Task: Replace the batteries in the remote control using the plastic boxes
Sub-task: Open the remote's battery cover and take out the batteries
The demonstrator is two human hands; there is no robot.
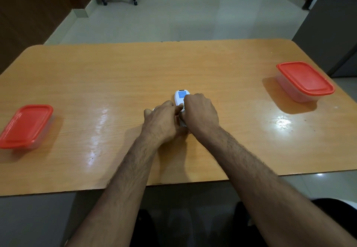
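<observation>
Had the remote (180, 96) lying back-up on the table (116, 84), long axis running straight away. Gripped its near end with left hand (164, 121) and right hand (201, 114), fingers curled on it.

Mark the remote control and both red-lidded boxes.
remote control (180, 96): head view, blue label at its far end.
left box (26, 126): head view, lid centre.
right box (305, 77): head view, lid centre.

1. Table (116, 84) is showing orange-tan wood grain, glossy white glare patches.
2. Left box (26, 126) and far-right box (305, 80) are both wearing red lids over clear bodies.
3. Remote (180, 96) is showing white, blue label.
</observation>
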